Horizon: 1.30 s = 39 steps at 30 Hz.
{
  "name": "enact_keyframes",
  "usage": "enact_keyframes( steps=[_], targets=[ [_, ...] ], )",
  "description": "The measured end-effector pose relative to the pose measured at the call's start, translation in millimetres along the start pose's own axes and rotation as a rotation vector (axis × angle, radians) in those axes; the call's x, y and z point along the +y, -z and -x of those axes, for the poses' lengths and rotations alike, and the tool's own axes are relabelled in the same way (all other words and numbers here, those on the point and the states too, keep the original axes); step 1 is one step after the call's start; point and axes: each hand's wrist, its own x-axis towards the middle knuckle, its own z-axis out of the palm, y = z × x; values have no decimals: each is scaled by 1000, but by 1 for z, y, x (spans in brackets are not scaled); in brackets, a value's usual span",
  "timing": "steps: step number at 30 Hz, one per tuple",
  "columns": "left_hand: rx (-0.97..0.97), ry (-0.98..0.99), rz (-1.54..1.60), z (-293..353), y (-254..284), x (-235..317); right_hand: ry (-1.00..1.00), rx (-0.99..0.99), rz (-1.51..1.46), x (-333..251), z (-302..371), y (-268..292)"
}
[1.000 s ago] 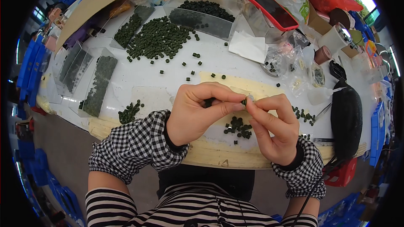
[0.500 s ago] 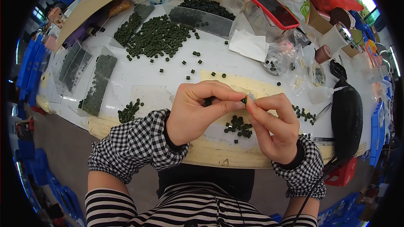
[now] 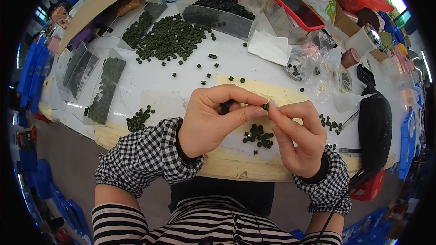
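Note:
My left hand [image 3: 211, 120] pinches a small dark green spool-shaped piece [image 3: 266, 107] between thumb and forefinger. More dark green pieces [image 3: 225, 106] show inside its curled fingers. My right hand [image 3: 302, 138] meets that piece from the right with fingertips pressed together; whatever tiny thing they grip is too small to make out. Just below the fingertips, a small heap of the same green pieces [image 3: 258, 136] lies on the table. Both hands are held over the table's near edge.
A big pile of green pieces [image 3: 170, 38] spreads at the back left, beside clear plastic boxes [image 3: 222, 20] of them. A red-cased phone [image 3: 293, 5] leans at the back right. White tissue [image 3: 269, 47], plastic bags and a black pouch [image 3: 374, 122] lie rightward. Wooden edging [image 3: 240, 168] runs along the front.
My right hand has shifted very slightly to the right and down. Its fingertips still meet the piece in my left hand, which has barely moved.

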Motion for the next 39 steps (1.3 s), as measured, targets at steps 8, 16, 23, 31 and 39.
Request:
enact_keyframes(
  steps=[8, 16, 23, 31, 39],
  targets=[
    [21, 53, 98, -3, -3, -3, -14, -18, 2, 0, -1, -2],
    [281, 470, 652, -21, 12, -16, -99, 70, 132, 2, -2, 8],
    [333, 480, 732, -22, 12, -9, -213, 45, 186, 8, -6, 9],
    [152, 537, 624, -17, 6, 4, -169, -6, 217, 10, -5, 11],
    [-200, 613, 767, -7, 9, 3, -199, 273, 48, 4, 0, 21]
  ],
)
